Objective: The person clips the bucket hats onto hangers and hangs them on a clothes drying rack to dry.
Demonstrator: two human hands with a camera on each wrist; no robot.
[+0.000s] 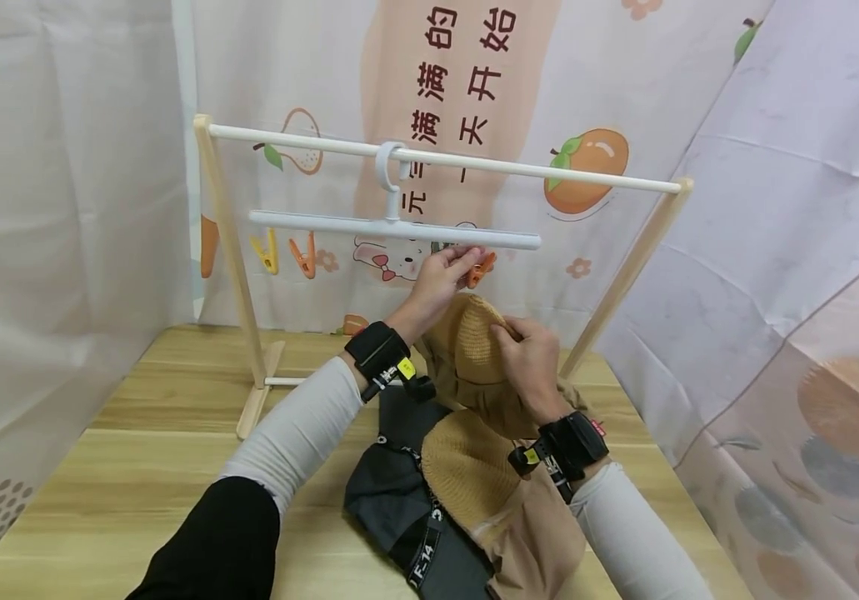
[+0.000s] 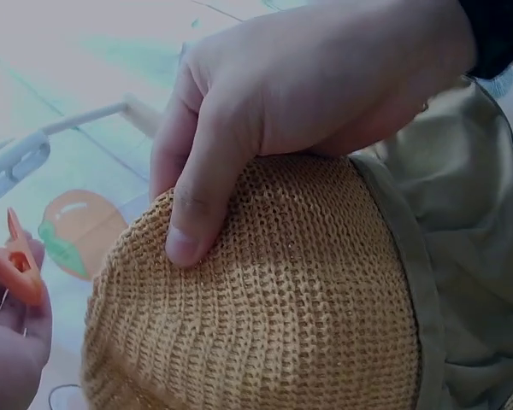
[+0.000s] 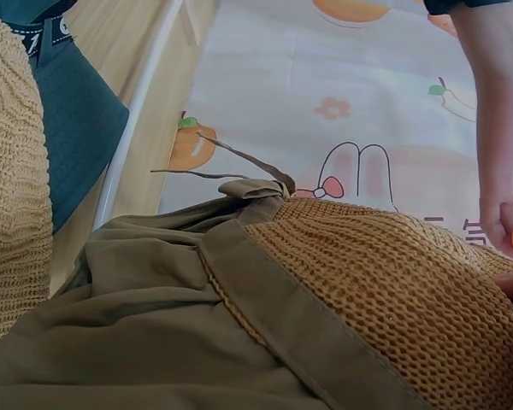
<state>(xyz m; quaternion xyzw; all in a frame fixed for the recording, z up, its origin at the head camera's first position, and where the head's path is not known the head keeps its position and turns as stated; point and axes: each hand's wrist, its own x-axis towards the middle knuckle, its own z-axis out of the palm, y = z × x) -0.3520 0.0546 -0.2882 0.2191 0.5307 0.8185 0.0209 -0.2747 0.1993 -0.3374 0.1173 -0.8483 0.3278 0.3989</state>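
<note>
My left hand [image 1: 438, 285] pinches an orange clothes clip [image 1: 480, 271] just under the right part of a white hanger [image 1: 466, 237]. In the left wrist view that clip [image 2: 15, 265] shows at the left edge, against the fingers. Below it, my right hand [image 1: 530, 362] grips the edge of a tan knitted sun hat [image 1: 480, 340], with the thumb [image 2: 188, 239] on the knit. The hat has a brownish-green cloth brim [image 3: 154, 316] and thin ties [image 3: 248, 158]. It is held up below the hanger, apart from the bar.
A wooden-ended rack [image 1: 227, 250] carries the hanger on its white rod [image 1: 586, 176]. A yellow clip [image 1: 267, 252] and another orange clip [image 1: 303, 256] hang at the hanger's left. On the table [image 1: 137, 467] lie a second tan knitted hat [image 1: 466, 462] and a dark hat [image 1: 392, 492] with a lettered strap.
</note>
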